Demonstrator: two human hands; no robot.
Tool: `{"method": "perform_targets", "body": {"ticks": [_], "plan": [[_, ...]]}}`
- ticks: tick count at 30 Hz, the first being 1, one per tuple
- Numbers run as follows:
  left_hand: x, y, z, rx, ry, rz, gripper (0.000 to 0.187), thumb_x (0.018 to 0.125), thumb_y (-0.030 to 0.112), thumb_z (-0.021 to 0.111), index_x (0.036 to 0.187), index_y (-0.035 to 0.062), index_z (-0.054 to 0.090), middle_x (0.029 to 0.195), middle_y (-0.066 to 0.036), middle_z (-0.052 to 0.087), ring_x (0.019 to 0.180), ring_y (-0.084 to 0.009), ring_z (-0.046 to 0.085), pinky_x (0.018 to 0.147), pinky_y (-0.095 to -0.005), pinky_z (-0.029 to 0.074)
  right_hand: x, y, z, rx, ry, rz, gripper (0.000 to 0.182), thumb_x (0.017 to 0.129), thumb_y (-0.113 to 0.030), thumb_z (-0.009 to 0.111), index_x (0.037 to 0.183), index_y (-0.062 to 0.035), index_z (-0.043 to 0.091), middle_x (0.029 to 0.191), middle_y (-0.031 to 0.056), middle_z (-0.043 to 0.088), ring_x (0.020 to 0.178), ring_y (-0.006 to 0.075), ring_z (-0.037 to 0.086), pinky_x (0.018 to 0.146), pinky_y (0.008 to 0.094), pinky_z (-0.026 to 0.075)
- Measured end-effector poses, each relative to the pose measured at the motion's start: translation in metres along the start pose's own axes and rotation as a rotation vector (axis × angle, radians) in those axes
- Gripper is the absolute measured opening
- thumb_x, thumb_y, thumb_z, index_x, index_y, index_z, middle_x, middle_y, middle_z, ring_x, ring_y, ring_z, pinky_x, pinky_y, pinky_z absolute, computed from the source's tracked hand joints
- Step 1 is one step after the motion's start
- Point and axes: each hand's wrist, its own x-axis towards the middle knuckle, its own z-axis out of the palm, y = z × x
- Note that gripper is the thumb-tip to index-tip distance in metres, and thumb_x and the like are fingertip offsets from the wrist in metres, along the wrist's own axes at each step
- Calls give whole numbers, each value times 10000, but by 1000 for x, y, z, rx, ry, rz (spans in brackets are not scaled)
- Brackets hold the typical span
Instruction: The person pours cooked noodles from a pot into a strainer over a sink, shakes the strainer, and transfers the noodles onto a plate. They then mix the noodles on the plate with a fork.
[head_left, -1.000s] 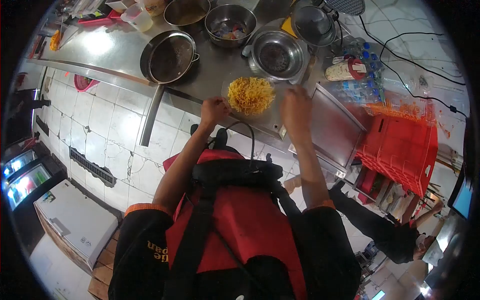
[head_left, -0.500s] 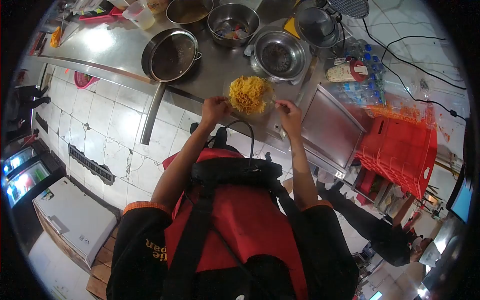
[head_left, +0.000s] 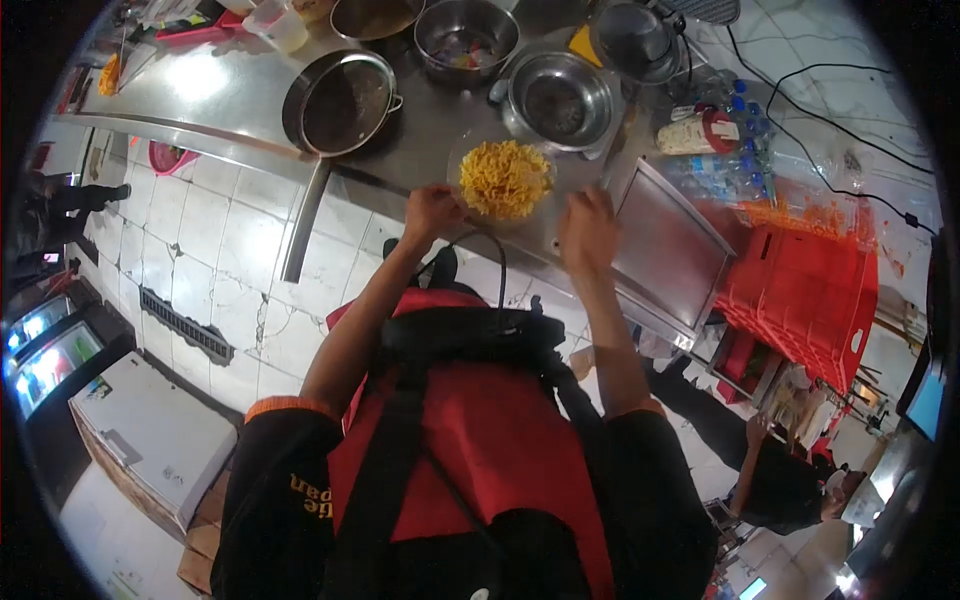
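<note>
A heap of yellow noodles (head_left: 506, 180) lies on what looks like a clear plastic sheet or bag at the front edge of the steel counter (head_left: 430, 128). Just left of the heap, my left hand (head_left: 434, 212) is closed with fingertips pinched at the edge of the clear plastic. On the other side, my right hand (head_left: 588, 230) is raised beside the heap, its fingers bent together; whether it holds anything is too blurred to tell. Behind the noodles sits a steel bowl (head_left: 560, 100) on a flat base.
A long-handled pan (head_left: 345, 105) overhangs the counter's front edge. Another steel bowl (head_left: 466, 42) stands behind. To the right are a lidded jar (head_left: 690, 133), plastic bottles, and a red crate (head_left: 800, 300). A co-worker (head_left: 790, 480) stands at lower right.
My right hand has turned and come away from the edge of the plastic. The noodle heap looks flatter and broader. The co-worker's arms have shifted.
</note>
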Motion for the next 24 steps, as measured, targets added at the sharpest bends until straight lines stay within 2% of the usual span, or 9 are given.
{"method": "perform_targets", "body": {"ticks": [2, 4, 8, 10, 13, 16, 20, 22, 24], "plan": [[3, 3, 2, 55, -22, 23, 188, 805, 66, 555, 925, -76, 581, 794, -134, 652, 657, -192, 660, 604, -275, 554, 9, 2, 5, 3, -23, 50, 144, 688, -50, 610, 824, -5, 626, 972, 126, 560, 938, 294, 573, 747, 387, 507], [-7, 13, 8, 54, -83, -100, 126, 841, 64, 583, 902, -44, 556, 826, -135, 642, 793, -207, 656, 668, -307, 559, 13, 14, 25, -34, 35, -72, 159, 704, -66, 606, 848, -2, 629, 1009, 136, 566, 913, 307, 581, 728, 422, 506], [-18, 8, 12, 23, -85, -126, 158, 844, 72, 574, 926, -59, 544, 861, -164, 640, 802, -248, 657, 678, -323, 563, 22, 14, -28, -4, 74, 45, 132, 720, -87, 601, 824, -18, 641, 934, 145, 591, 861, 327, 593, 706, 454, 495], [-19, 20, 14, -199, -59, -157, 183, 840, 69, 468, 911, -83, 540, 798, -182, 634, 718, -253, 668, 621, -331, 560, 24, 15, -48, 13, -177, 172, 100, 736, -107, 591, 769, -37, 655, 827, 149, 627, 807, 334, 607, 704, 443, 491], [-16, 20, 11, -212, -70, -140, 250, 864, 115, 406, 923, -95, 527, 824, -207, 623, 765, -294, 664, 650, -373, 564, 14, 31, -16, 165, -385, 276, 98, 729, -129, 614, 746, -55, 676, 770, 147, 651, 767, 314, 629, 702, 401, 494], [-7, 5, 3, -259, -107, -193, 408, 923, 263, 388, 1026, -114, 506, 933, -231, 607, 851, -327, 643, 743, -403, 555, -4, 48, 41, 463, -416, 315, 135, 711, -171, 666, 784, -61, 691, 784, 138, 664, 748, 291, 642, 691, 367, 498], [-16, 20, 9, -241, -84, -244, 417, 919, 252, 342, 1023, -116, 507, 953, -233, 603, 864, -340, 638, 756, -414, 550, -13, 47, 95, 665, -253, 222, 195, 697, -208, 703, 816, -53, 694, 779, 127, 665, 731, 250, 645, 682, 344, 495], [-18, 22, 12, -271, -29, -231, 367, 881, 209, 343, 934, -111, 516, 867, -252, 608, 786, -333, 651, 668, -385, 557, -14, 32, 96, 772, -118, 314, 194, 735, -210, 696, 822, -37, 687, 767, 110, 666, 721, 204, 638, 679, 318, 489], [-22, 25, 13, -264, -34, -222, 369, 881, 216, 348, 927, -108, 519, 866, -249, 609, 797, -335, 650, 674, -387, 557, -13, 34, 95, 821, -81, 338, 188, 757, -202, 683, 831, -30, 681, 779, 103, 663, 722, 183, 628, 679, 304, 483]]}}
